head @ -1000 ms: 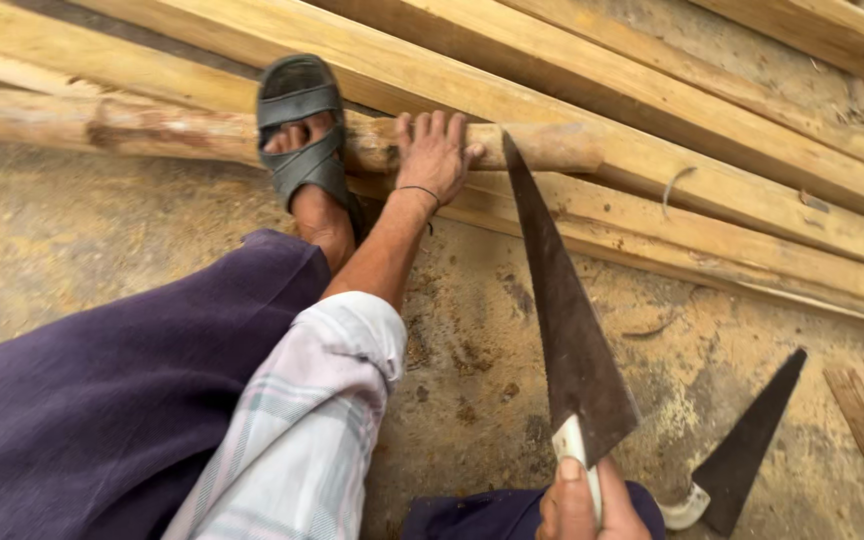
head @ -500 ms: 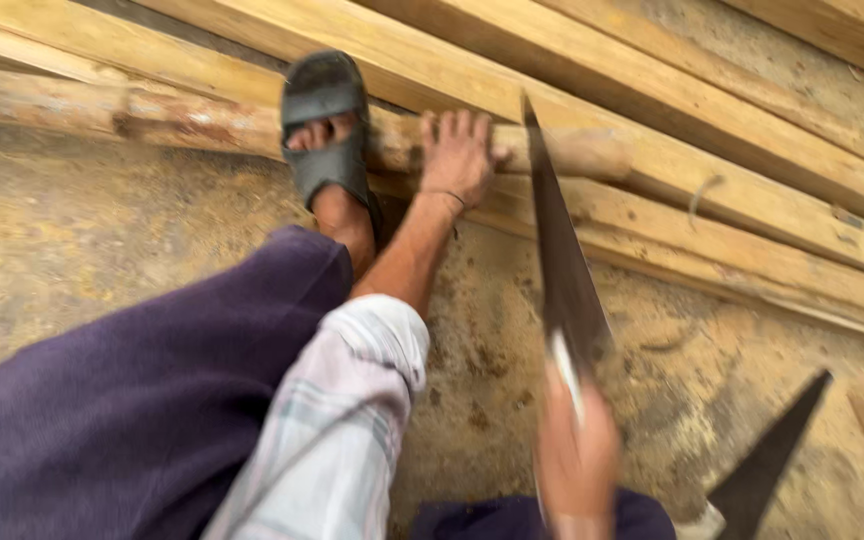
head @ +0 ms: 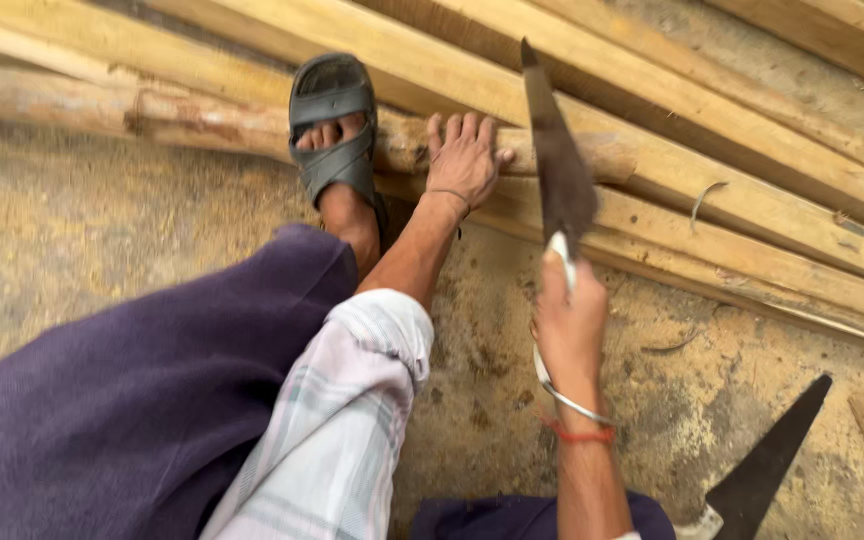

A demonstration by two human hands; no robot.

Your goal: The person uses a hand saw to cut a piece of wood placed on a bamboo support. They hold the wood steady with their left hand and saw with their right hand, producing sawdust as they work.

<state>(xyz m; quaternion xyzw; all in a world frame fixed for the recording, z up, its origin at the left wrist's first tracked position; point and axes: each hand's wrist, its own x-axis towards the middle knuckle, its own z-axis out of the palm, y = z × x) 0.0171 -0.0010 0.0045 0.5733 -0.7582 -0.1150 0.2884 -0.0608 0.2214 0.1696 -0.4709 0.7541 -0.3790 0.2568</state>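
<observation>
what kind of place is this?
Likely an informal, ground-level carpentry or timber yard. Sawn planks lie stacked on a dusty dirt floor, the right hand holds a handsaw over a rough log that the left hand steadies, and a second saw lies nearby.

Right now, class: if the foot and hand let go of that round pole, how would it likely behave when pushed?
The pole looks round, so it would probably roll. The left hand and sandalled foot pressing it suggest that. It looks like solid wood: likely stiff and fairly heavy.
</observation>
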